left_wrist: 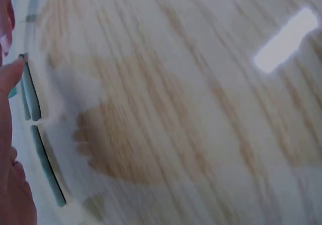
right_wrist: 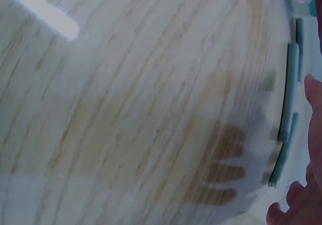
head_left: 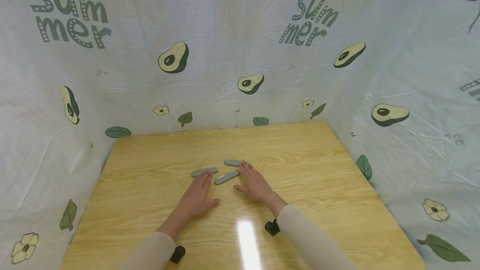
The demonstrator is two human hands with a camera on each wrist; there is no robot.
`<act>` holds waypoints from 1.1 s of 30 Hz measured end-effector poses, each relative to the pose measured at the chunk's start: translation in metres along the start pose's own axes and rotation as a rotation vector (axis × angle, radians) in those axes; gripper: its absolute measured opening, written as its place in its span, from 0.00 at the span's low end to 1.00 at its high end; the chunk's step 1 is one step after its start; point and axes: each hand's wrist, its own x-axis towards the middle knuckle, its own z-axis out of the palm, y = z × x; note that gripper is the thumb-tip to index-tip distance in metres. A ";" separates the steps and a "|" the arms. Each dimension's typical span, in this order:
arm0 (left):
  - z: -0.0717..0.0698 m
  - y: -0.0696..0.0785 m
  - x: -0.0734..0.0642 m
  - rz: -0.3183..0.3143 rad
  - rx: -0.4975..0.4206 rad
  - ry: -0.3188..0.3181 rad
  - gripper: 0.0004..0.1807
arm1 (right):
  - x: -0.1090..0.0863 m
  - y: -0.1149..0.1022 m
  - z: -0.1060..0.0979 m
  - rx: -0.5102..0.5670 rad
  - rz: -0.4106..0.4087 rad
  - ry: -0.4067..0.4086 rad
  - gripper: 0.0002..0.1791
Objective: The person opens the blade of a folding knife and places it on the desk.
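Observation:
Three slim, flat grey-green pieces with rounded ends lie on the wooden table; their exact kind does not show. My left hand (head_left: 196, 197) is stretched out flat, its fingertips at the near side of the left piece (head_left: 198, 173). The fingers of my right hand (head_left: 256, 183) are extended too, and their tips cover the right end of the far piece (head_left: 231, 162). Between the two hands lies the middle piece (head_left: 226, 177), slanting up to the right. Both wrist views catch the pieces edge-on, such as one piece (left_wrist: 49, 167) and another piece (right_wrist: 289, 91).
A light wood tabletop (head_left: 300, 166) carries a bright light reflection near its front. Behind it and at both sides hangs a white cloth (head_left: 213, 24) printed with avocados, leaves and lettering. Small black devices (head_left: 272, 227) sit at the wrists.

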 end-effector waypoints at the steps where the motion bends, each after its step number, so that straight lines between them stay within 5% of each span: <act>1: 0.001 0.002 0.000 0.013 -0.005 -0.012 0.50 | 0.000 -0.001 0.001 -0.004 -0.009 0.001 0.45; 19: 0.018 0.015 0.003 0.071 -0.007 -0.072 0.48 | 0.004 -0.007 0.028 -0.102 0.025 -0.050 0.45; 33: 0.015 0.007 0.001 0.026 0.026 -0.102 0.49 | -0.008 -0.009 0.024 -0.104 -0.036 -0.042 0.40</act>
